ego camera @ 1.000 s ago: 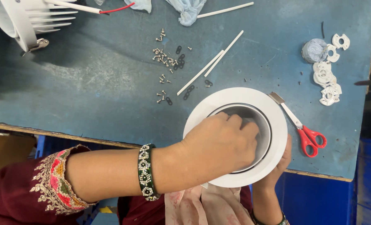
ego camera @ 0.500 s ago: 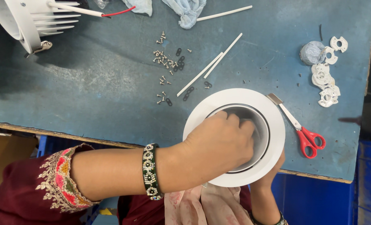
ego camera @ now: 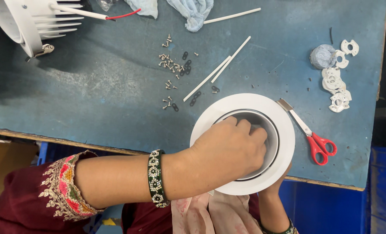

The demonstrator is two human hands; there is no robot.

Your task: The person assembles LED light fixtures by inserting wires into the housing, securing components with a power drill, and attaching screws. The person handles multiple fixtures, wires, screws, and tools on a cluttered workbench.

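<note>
Left hand (ego camera: 230,149) curled, fingers down inside the ring (ego camera: 284,125) at the bench's 5 o'clock edge; right hand (ego camera: 278,182) grips its rim from beneath. Keep the ring flat, press evenly; scissors (ego camera: 310,136) lie just beside at 3 o'clock.

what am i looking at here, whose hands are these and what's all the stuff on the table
This is a single picture from a camera worn on a person's head, looking down at their own two bare hands. There is no machine.

The left hand, with a beaded bangle on the wrist, reaches into the middle of a round white lamp ring, fingers curled inside its opening. The right hand comes up from below the table edge and steadies the ring from underneath; only a little of it shows.

The ring sits on a worn blue table. Beside it lie red-handled scissors, a scatter of small screws, two thin white sticks, a heap of small white plastic clips and a pale blue cloth. At top left is a white finned lamp body with a wire.
</note>
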